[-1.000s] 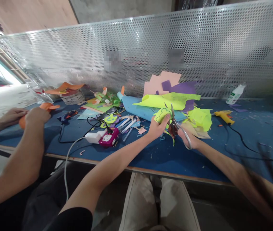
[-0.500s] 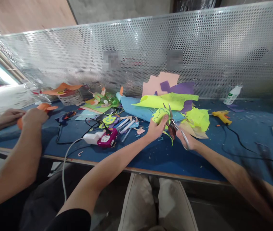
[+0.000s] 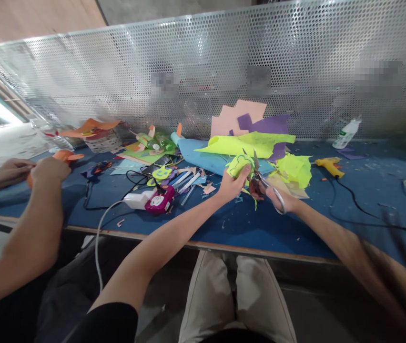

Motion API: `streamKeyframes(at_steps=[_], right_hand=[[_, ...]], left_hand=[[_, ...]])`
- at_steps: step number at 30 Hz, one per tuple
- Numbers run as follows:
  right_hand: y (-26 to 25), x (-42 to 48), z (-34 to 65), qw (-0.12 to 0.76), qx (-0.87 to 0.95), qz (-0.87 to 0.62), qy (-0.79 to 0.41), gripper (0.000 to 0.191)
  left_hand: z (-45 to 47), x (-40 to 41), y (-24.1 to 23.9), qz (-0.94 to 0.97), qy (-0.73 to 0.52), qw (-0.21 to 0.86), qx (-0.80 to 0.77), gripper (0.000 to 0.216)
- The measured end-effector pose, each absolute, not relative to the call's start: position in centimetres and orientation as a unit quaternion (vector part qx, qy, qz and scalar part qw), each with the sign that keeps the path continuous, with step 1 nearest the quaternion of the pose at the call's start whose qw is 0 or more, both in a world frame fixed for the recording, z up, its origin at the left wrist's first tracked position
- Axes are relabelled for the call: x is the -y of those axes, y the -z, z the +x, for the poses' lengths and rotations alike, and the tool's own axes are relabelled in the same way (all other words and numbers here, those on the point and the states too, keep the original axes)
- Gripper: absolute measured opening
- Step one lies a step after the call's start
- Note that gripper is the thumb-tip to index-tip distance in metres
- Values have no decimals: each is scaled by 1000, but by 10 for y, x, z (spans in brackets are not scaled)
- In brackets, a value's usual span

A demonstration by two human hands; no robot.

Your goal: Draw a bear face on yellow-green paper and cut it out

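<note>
Pinched in my left hand (image 3: 232, 186) is a lime-yellow felt piece (image 3: 239, 165) with a dark wavy outline drawn on it. My right hand (image 3: 278, 194) grips a pair of scissors (image 3: 258, 174) by the handles. Their blades stand apart and point up, right beside the felt's edge. A thin strip of lime felt dangles below the two hands. Behind them lie a lime felt sheet (image 3: 246, 144) and a blue sheet (image 3: 199, 155). Crumpled lime felt (image 3: 293, 171) rests just beyond my right hand.
A purple power adapter (image 3: 160, 200) with cords sits left of my arm, near glue sticks (image 3: 189, 182) and scraps. To the right are a yellow glue gun (image 3: 329, 166) and a white bottle (image 3: 347, 133). At far left, another person's hands (image 3: 49, 171) hold something orange. Perforated metal (image 3: 203, 71) walls the table's back.
The view has tilted slightly down, so the table sits a little higher in it. Both hands keep their hold on the felt and scissors; the scissors' blades look slightly wider apart.
</note>
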State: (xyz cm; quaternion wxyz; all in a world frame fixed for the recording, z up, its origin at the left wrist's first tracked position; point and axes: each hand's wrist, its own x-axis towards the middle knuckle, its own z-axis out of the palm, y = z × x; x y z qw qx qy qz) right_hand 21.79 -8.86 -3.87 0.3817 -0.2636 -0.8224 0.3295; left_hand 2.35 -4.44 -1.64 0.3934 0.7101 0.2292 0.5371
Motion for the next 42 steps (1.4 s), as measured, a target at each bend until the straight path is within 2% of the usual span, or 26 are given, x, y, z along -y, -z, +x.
streamKeyframes(at_steps=[4,9,20,26,37,42], right_hand=[[40,83,222,366,830,-275,-319,59],[41,71,215,355,815,-284,-360,55],[56,57,176,404,775,-261,-410,59],[61,57,189,401,811,-252,-344,54],[37,70,187,363,804,-239,-405,65],[37,69,188,362,811,-251,-384,65]], left_hand=[[23,44,16,708,-539,400,-221,52],[18,38,16,686,-568,396,-226,53],[7,28,12,676,-598,349,-253,57],[8,37,8,682,-593,341,-258,55],[6,39,5,705,-558,350,-262,54],[6,42,6,700,-559,362,-258,52]])
